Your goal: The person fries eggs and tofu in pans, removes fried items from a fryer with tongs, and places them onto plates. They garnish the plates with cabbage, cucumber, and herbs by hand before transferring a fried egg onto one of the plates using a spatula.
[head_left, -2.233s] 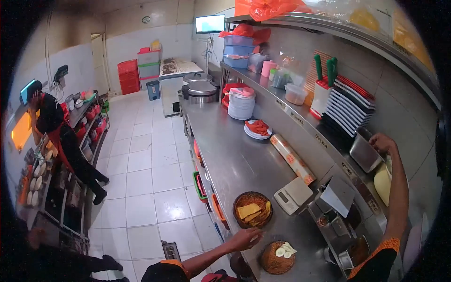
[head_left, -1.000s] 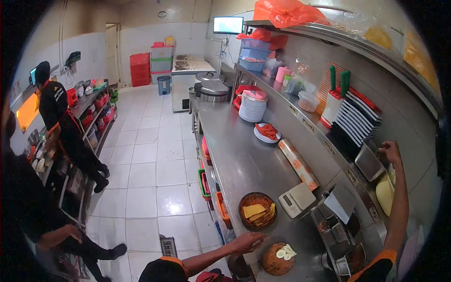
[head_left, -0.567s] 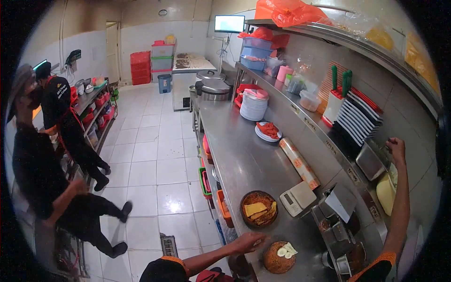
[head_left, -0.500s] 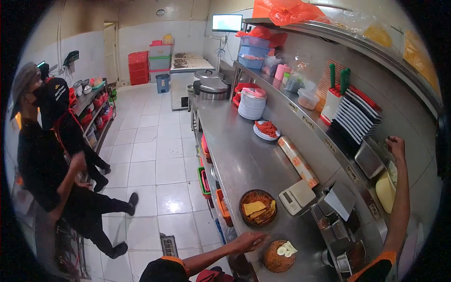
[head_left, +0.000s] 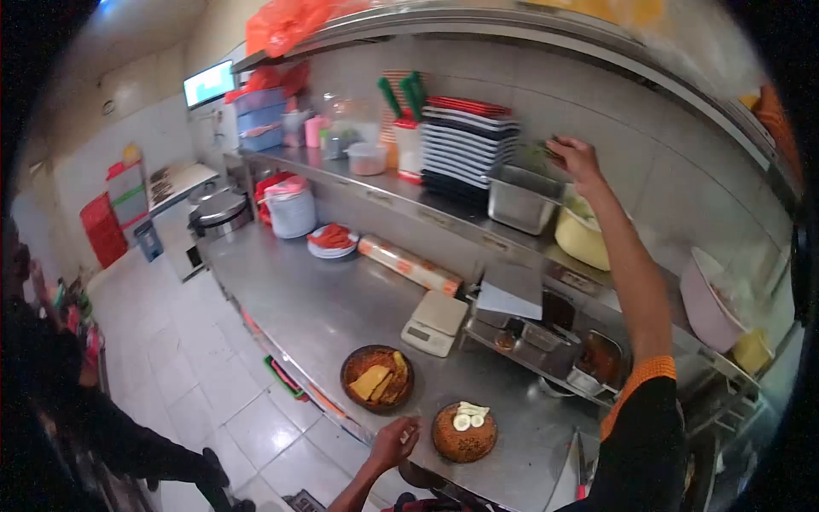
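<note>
My right hand (head_left: 576, 160) is raised over a steel container (head_left: 522, 200) on the wall shelf, fingers pinched around some green leaves (head_left: 536, 154). A yellow tub (head_left: 580, 239) sits just below the forearm. Low at the counter's front edge, my left hand (head_left: 395, 442) has its fingers curled together; I cannot tell what is in them. Right of it lies a round portion of brown, grainy food (head_left: 461, 442) topped with pale round slices (head_left: 469, 417). Beyond the left hand stands a dark bowl (head_left: 345, 386) with yellow-orange flat pieces (head_left: 371, 381) in it.
A kitchen scale (head_left: 435, 322) and a wrapped roll (head_left: 409, 264) lie farther back on the steel counter (head_left: 286, 273). Sauce containers (head_left: 597, 358) occupy a low rack at right. Stacked trays (head_left: 467, 154) and a knife holder (head_left: 409, 149) line the shelf. A person (head_left: 94, 418) stands at left.
The view has swung to the right. My right hand has come up from the steel container with green leaves. My left hand stays beside the food, its fingers more curled.
</note>
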